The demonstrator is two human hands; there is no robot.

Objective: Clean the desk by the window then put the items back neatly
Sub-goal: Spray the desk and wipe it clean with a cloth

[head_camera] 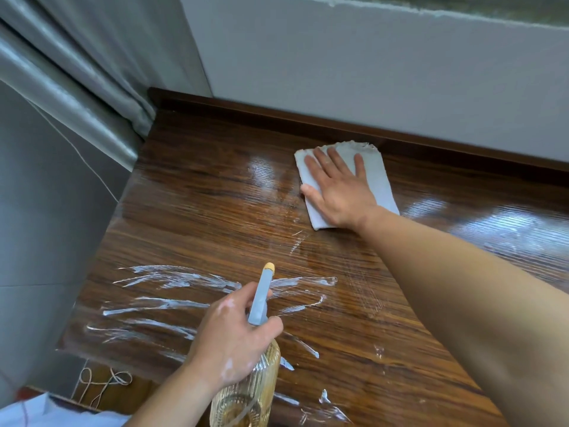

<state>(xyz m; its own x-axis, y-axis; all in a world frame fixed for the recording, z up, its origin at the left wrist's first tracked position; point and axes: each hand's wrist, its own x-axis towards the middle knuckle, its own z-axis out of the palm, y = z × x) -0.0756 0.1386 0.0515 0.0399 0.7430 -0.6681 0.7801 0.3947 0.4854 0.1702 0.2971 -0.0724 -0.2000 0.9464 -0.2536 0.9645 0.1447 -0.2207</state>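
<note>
The dark wooden desk [191, 211] fills most of the view, its top wet and shiny toward the back. White streaks [172, 282] smear its near left part. My right hand [338, 189] lies flat with straight fingers on a folded grey cloth [378, 183] near the desk's raised back ledge. My left hand [237, 337] grips the neck of a ribbed clear spray bottle [246, 392] with yellowish liquid. The bottle's grey nozzle with an orange tip [268, 267] points away from me over the desk.
A grey curtain [70, 75] hangs at the back left, reaching down to the desk's left corner. A pale wall [369, 72] under the window sill runs behind the desk. A thin cord [101, 380] dangles below the desk's left edge.
</note>
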